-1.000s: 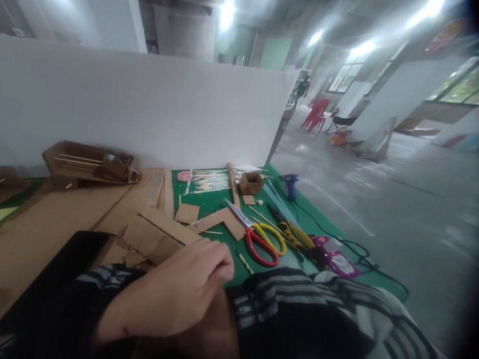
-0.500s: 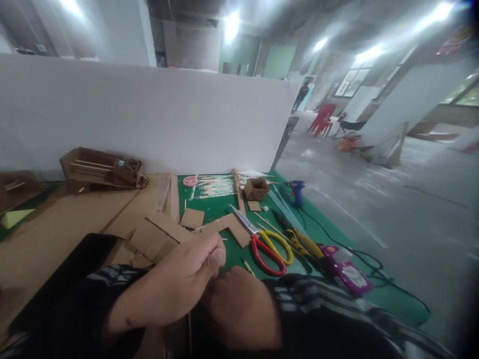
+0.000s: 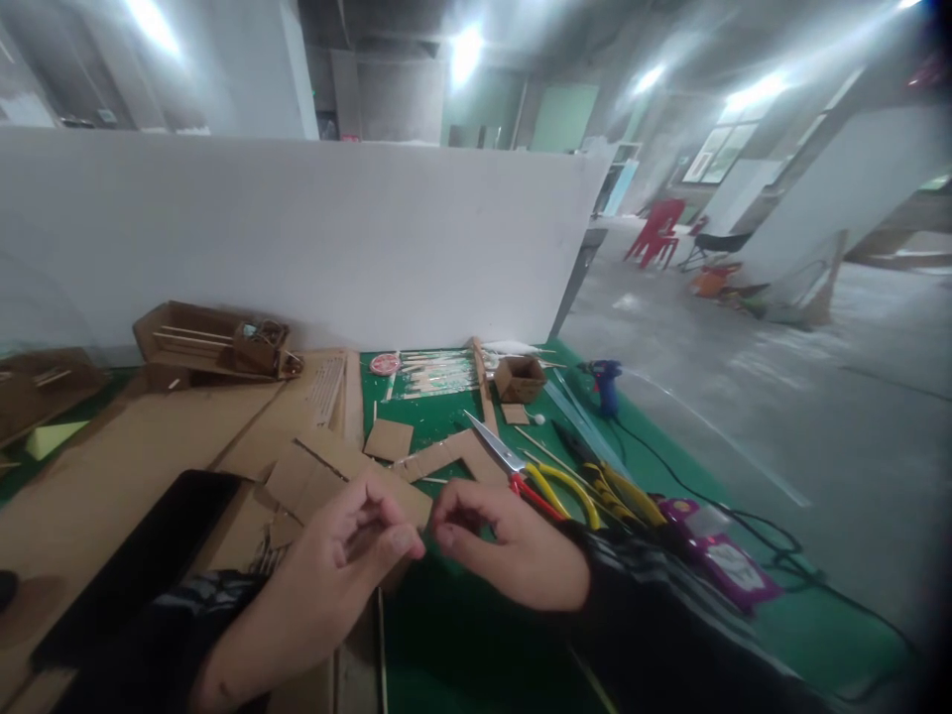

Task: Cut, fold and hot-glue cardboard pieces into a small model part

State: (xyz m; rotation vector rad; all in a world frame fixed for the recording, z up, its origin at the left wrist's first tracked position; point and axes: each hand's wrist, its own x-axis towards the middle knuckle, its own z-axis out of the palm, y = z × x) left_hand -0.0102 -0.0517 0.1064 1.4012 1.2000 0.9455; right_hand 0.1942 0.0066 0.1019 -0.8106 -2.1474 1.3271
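My left hand (image 3: 349, 555) is raised over the middle of the bench, fingers curled and thumb closing toward the fingertips. Facing it, my right hand (image 3: 506, 545) has its fingers bent in with the thumb pressed close. The fingertips of both hands almost meet; anything pinched there is too small to make out. Flat cardboard pieces (image 3: 304, 476) lie just beyond my left hand. Close to my right hand rest scissors (image 3: 554, 491) with one red and one yellow handle, partly covered by that hand.
On the green bench top (image 3: 453, 635) sit a small cardboard box (image 3: 520, 379), thin sticks (image 3: 442, 372), pliers (image 3: 617, 491), a purple package (image 3: 725, 565) and a blue glue gun (image 3: 606, 385) with its cord. A black phone-like slab (image 3: 141, 565) lies left. A white partition (image 3: 334, 238) stands behind.
My hands, earlier bunched together and overlapping with the right lower, have drawn apart and turned so the fingertips face each other. My right hand rose and now covers part of the scissors' red handle.
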